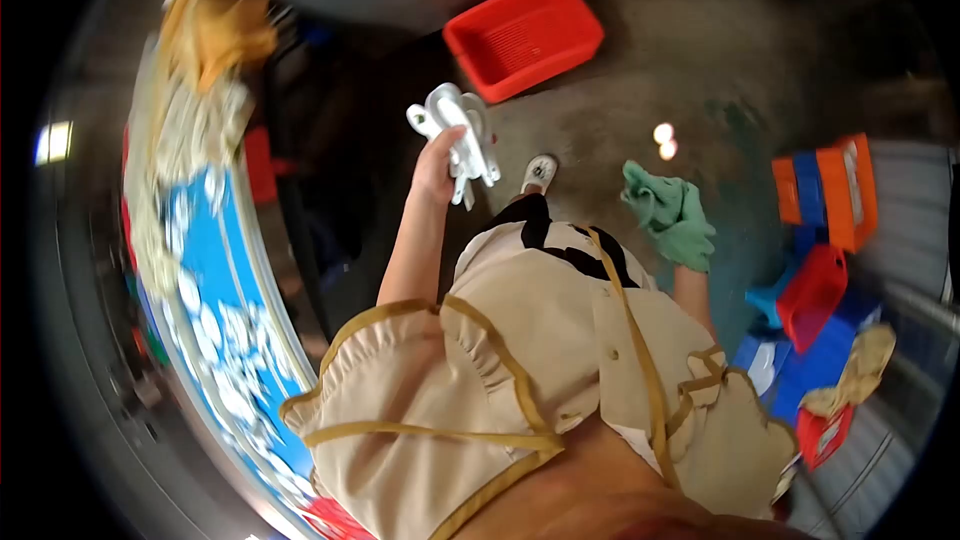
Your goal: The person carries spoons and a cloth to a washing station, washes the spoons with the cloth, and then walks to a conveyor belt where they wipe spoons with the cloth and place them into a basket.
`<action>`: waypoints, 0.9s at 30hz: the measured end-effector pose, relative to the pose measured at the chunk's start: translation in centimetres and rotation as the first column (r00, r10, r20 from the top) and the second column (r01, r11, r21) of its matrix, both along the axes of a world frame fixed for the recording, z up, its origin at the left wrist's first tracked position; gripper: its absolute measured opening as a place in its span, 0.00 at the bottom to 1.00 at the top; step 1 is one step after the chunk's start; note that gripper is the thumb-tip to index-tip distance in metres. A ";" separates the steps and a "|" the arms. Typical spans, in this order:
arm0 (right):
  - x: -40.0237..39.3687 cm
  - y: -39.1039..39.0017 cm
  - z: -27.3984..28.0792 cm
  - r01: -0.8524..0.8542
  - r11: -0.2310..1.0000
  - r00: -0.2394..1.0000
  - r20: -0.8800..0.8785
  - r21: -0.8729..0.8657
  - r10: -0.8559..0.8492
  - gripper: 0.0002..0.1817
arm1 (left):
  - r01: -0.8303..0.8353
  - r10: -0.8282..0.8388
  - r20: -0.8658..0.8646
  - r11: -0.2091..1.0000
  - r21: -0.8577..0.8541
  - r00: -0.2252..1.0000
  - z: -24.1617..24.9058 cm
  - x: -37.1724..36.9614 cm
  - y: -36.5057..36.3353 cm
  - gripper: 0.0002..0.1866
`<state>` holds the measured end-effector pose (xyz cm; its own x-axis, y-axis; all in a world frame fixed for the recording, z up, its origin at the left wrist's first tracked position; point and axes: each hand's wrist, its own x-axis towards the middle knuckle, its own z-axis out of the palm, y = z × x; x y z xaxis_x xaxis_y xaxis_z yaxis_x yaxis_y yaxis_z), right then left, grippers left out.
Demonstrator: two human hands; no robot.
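My left hand is closed around a bunch of white spoon-shaped plastic pieces. Their long handles and rounded ends stick out on both sides of the fingers, and at least one end has a hole. A green cloth glove or wrap covers my right hand on the other side of my body; the fingers are hidden beneath it. I cannot make out anything held in that hand. Beyond the white pieces, a red plastic basket with a ribbed bottom sits apart from both hands.
At left, a blue-topped table carries many scattered white pieces. Pale and orange cloths or gloves lie at its far end. Orange and blue crates and a red bin stand at right. My shoe is on the concrete floor.
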<state>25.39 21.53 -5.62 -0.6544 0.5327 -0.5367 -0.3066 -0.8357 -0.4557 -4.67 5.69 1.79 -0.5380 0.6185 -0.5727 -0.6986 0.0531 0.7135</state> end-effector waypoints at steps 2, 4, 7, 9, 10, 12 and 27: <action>5.2 7.3 0.9 0.150 0.986 0.906 0.390 0.073 -0.167 0.21 | 0.050 -0.057 0.058 0.991 0.121 0.997 -1.5 0.2 7.5 0.22; 10.1 10.0 -1.1 0.276 0.955 0.909 0.294 0.109 -0.296 0.21 | 0.128 -0.158 0.119 0.966 0.225 0.980 -3.2 -0.5 12.2 0.22; 14.4 10.7 -6.5 0.411 0.911 0.830 0.397 0.038 -0.391 0.22 | 0.282 -0.307 0.092 0.936 0.212 0.947 -5.1 -4.2 20.0 0.21; 16.3 10.1 -7.3 0.472 0.881 0.691 0.627 -0.016 -0.359 0.24 | 0.399 -0.400 -0.038 0.897 0.188 0.916 -2.2 -4.8 27.0 0.23; 17.3 9.3 -7.7 0.492 0.869 0.648 0.688 -0.050 -0.327 0.24 | 0.448 -0.450 -0.036 0.872 0.199 0.892 -1.8 -4.9 29.8 0.24; 19.2 8.2 -8.4 0.529 0.841 0.585 0.768 -0.117 -0.261 0.26 | 0.537 -0.542 -0.050 0.808 0.243 0.839 -0.6 -3.4 35.9 0.24; 34.1 40.8 -5.5 0.573 0.807 0.622 0.718 -0.145 -0.313 0.38 | 0.667 -0.719 0.019 0.654 0.357 0.695 2.9 22.2 72.2 0.29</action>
